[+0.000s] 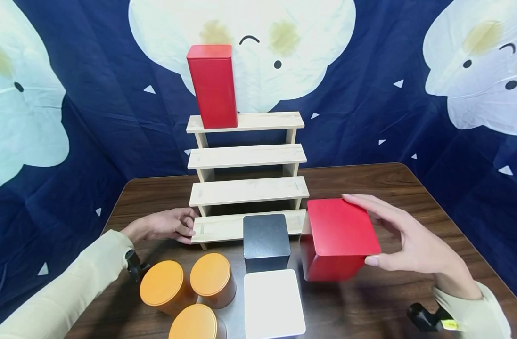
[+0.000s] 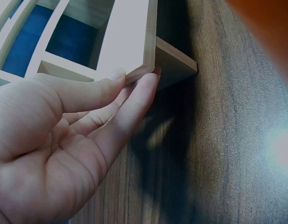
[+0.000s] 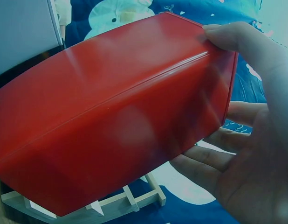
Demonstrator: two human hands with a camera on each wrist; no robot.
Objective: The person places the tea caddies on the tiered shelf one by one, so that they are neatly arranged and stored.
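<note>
My right hand (image 1: 419, 240) holds a tall red square tin (image 1: 340, 228) near its top, thumb on the near side and fingers on the far side. In the right wrist view the tin (image 3: 106, 102) fills most of the picture. My left hand (image 1: 167, 225) pinches the left corner of the lowest step of a stepped wooden shelf (image 1: 217, 228). The left wrist view shows the thumb on the board's (image 2: 127, 37) upper face and fingers beneath it. Another red tin (image 1: 213, 89) stands upright on the top step, at its left end.
A black square tin (image 1: 266, 240) and a white square tin (image 1: 274, 303) stand in front of the shelf, left of the held tin. Several round orange-lidded tins (image 1: 210, 275) are grouped at front left on the brown table (image 1: 368, 181). Blue cloth (image 1: 351, 117) with clouds hangs behind.
</note>
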